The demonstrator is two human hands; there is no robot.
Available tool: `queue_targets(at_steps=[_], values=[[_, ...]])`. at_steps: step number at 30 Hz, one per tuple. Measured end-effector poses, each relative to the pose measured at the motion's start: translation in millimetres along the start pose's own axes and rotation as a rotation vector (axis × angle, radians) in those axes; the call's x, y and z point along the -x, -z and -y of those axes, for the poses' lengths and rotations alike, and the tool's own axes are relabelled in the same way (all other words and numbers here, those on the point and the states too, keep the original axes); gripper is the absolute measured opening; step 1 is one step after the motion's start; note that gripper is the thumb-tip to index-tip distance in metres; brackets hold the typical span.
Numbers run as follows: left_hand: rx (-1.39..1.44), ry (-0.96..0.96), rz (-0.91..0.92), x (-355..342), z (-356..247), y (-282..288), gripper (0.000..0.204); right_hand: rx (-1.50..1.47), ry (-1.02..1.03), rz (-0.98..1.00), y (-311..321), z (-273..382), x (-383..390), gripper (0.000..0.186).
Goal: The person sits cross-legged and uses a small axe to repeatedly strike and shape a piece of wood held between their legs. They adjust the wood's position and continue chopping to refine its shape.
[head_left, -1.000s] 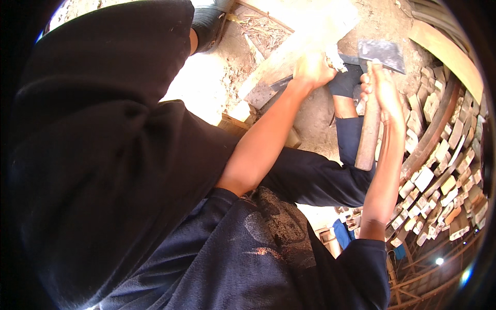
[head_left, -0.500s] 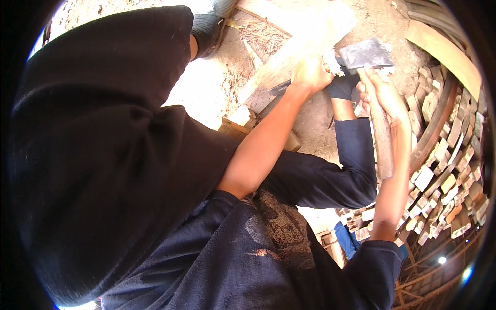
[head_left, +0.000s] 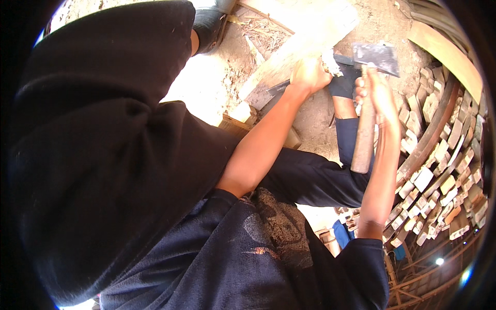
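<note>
The hatchet [head_left: 365, 121], held right of the board [head_left: 273, 70] in the right hand [head_left: 378, 95] just below its blade [head_left: 376, 58], is judged rigid and head-heavy, best held by the handle [head_left: 362, 147]; the left hand [head_left: 310, 75] is clenched, contents unclear.

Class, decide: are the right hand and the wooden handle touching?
Touching: the head view shows the right hand curled around the wooden handle.
</note>
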State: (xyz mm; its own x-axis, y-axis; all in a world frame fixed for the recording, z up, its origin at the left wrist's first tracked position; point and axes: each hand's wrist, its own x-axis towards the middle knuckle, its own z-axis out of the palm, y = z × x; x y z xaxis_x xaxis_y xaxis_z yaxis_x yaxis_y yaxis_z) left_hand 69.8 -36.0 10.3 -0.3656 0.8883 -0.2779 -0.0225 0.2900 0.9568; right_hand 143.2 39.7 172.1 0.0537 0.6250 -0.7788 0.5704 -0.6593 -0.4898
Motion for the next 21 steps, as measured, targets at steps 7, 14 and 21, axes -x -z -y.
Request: queue_targets(at_steps=[7,14,21], values=[[-0.075,0.079,0.103,12,5,-1,0.031,0.247,-0.114,0.189,1,-2,17,0.021],[-0.112,0.04,0.096,-2,-15,12,0.028,0.149,-0.051,0.107,13,16,26,0.022],[-0.066,-0.01,0.054,-8,-2,1,0.027,0.181,0.048,-0.018,11,57,54,0.023]])
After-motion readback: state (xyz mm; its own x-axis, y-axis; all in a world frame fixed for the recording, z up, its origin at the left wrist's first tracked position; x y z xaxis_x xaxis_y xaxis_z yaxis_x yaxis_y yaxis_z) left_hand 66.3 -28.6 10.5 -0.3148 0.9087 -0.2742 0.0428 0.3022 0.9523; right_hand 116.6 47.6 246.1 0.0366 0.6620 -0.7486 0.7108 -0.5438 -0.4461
